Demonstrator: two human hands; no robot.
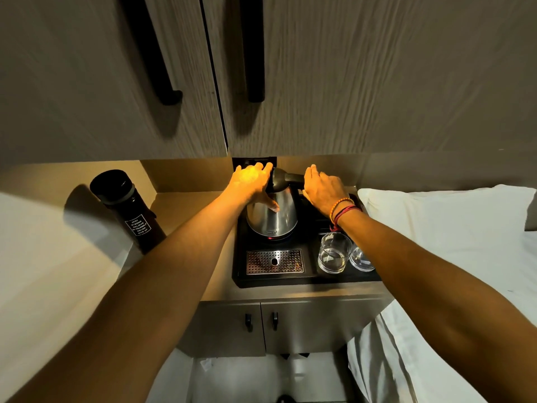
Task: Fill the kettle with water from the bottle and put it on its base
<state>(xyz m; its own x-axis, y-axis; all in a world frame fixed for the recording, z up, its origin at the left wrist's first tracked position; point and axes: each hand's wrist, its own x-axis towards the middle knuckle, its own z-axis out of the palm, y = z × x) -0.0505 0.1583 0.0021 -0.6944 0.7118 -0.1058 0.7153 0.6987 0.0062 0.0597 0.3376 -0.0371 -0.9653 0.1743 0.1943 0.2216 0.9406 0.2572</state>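
- We see the kettle point(273, 218) standing upright at the back of a black tray point(308, 279) on the table point(177, 210), a small red light glowing at its foot; its base is hidden beneath it.
- Our left hand point(251, 181) lies on the kettle's lid, its grip spread, the thumb pressed to the steel side.
- Our right hand point(324, 189) lies over the kettle's dark handle, fingers loosely apart; we cannot tell whether its grip closes round the handle.
- The bottle point(128, 210), black and capped, stands well to the left of the tray on the table.
- A drip grate point(274, 261) sits at the tray's front, with two glasses point(334, 253) just beside it on the right.
- A white bed point(453, 242) lies right of the table.
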